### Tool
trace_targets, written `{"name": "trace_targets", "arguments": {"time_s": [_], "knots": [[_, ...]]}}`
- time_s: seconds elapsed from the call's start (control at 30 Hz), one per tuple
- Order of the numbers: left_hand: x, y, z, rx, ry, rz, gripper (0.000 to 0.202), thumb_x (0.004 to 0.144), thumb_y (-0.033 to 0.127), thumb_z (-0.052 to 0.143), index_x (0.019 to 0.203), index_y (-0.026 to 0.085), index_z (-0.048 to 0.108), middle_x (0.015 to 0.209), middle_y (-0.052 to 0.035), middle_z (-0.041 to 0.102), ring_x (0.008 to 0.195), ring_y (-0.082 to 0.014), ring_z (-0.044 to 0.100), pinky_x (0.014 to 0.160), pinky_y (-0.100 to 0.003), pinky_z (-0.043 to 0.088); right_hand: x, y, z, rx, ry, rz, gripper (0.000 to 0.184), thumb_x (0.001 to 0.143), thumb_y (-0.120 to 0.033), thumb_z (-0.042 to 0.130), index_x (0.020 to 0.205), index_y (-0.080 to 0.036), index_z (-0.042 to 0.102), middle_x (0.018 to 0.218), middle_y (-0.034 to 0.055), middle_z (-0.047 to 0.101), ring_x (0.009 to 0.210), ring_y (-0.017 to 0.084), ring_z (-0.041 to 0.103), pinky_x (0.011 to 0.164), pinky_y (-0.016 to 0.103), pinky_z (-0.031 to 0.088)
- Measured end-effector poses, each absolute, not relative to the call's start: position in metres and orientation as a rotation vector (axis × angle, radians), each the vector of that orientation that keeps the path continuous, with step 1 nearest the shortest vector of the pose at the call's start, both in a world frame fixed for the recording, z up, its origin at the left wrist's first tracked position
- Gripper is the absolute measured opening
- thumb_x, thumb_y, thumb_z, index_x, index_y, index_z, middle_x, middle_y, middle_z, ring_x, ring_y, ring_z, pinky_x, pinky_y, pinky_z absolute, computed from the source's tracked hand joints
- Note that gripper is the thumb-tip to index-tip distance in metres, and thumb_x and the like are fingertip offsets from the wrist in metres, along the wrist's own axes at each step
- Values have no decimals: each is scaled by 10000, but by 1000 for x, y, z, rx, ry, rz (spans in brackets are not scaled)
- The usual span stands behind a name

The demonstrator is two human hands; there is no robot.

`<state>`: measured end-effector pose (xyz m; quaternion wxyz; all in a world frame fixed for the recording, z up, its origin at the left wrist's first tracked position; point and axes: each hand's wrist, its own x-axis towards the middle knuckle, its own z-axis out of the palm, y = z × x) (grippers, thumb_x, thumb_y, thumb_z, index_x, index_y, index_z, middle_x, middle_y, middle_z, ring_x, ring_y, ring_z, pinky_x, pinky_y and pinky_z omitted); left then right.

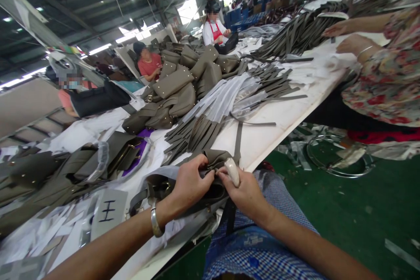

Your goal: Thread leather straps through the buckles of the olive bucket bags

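A grey-brown leather handbag [215, 157] lies at the near edge of the white worktable [278, 118], right in front of me. My left hand [190, 183], with a silver bangle on the wrist, pinches the bag's top edge with closed fingers. My right hand [244, 188] grips the same edge from the right, its index finger wrapped in a white finger cover. Both hands meet at the bag's opening. The bag's strap hangs toward my lap.
Several grey leather strips [193, 133] and clear plastic sleeves [229, 96] lie behind the bag. Finished grey bags [183, 83] are piled mid-table. A paper label [108, 212] sits at left. A person in a floral top [387, 74] handles strips at right; other workers sit farther back.
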<state>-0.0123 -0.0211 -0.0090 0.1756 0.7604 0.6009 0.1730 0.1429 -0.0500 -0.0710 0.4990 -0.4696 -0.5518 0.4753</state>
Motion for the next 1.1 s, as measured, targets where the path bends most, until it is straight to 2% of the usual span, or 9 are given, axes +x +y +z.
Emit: {"name": "trace_targets", "arguments": {"time_s": [0.13, 0.23, 0.33, 0.43, 0.57, 0.67, 0.83, 1.0, 1.1], "knots": [[-13, -9, 1, 2116, 1654, 473, 129, 767, 285, 627, 752, 188, 542, 696, 33, 557, 663, -143, 515, 622, -250, 373, 152, -41, -74, -1071, -1060, 1470, 266, 868, -454, 590, 886, -190, 618, 495, -73, 443, 399, 89, 395, 387, 200, 331], [-16, 4, 18, 2111, 1479, 350, 206, 838, 383, 583, 773, 188, 600, 705, 19, 607, 669, -156, 552, 609, -249, 391, 172, -20, -68, -968, -1049, 1692, 323, 855, -522, 589, 893, -201, 569, 444, -131, 251, 338, 65, 206, 335, 182, 188], [-28, 11, 40, 2165, 1404, 332, 329, 932, 436, 455, 1002, 212, 686, 919, -27, 716, 834, -199, 631, 762, -281, 456, 190, 20, -59, -1142, -1377, 1303, 358, 894, -526, 515, 922, -179, 601, 474, -82, 396, 385, 99, 372, 389, 208, 310], [-54, 14, 54, 2186, 1527, 458, 417, 953, 453, 412, 1234, 236, 630, 1140, -51, 708, 1065, -234, 625, 936, -315, 444, 196, 69, -49, -1284, -1759, 775, 340, 888, -453, 533, 1015, -165, 661, 778, 47, 677, 730, 207, 635, 690, 316, 500], [-107, 9, 51, 2042, 1609, 438, 428, 916, 521, 454, 1143, 248, 693, 1138, -39, 716, 1078, -230, 632, 950, -294, 456, 179, 107, -24, -1198, -2124, 404, 520, 825, -350, 647, 1272, -89, 598, 1231, 207, 635, 1115, 361, 589, 973, 476, 430], [-141, 0, 40, 1855, 1572, 372, 449, 864, 598, 515, 1051, 253, 732, 1100, -28, 730, 1050, -212, 644, 951, -276, 458, 153, 97, 1, -916, -2303, 246, 435, 943, -373, 497, 1287, -131, 609, 1333, 153, 595, 1228, 307, 541, 1056, 426, 385], [-163, -3, 33, 1647, 1372, 428, 562, 853, 688, 471, 1057, 233, 730, 1133, -71, 720, 1038, -189, 658, 907, -269, 482, 105, 56, 28, -752, -2579, 551, 437, 909, -502, 525, 1197, -218, 690, 1095, 91, 736, 1003, 291, 679, 849, 355, 501], [-166, 4, 31, 1772, 1323, 413, 403, 704, 538, 749, 931, 205, 759, 911, -34, 747, 827, -176, 675, 772, -240, 496, 89, 47, 37, -786, -2717, 634, 211, 812, -367, 644, 906, -226, 771, 831, 62, 757, 763, 249, 689, 629, 276, 463], [-164, 5, 40, 1824, 1294, 388, 358, 701, 503, 753, 838, 172, 745, 777, -16, 710, 708, -164, 631, 671, -236, 473, 91, 50, 45, -773, -2709, 796, 176, 816, -347, 623, 859, -225, 742, 775, 24, 736, 701, 212, 667, 583, 254, 449]]}}
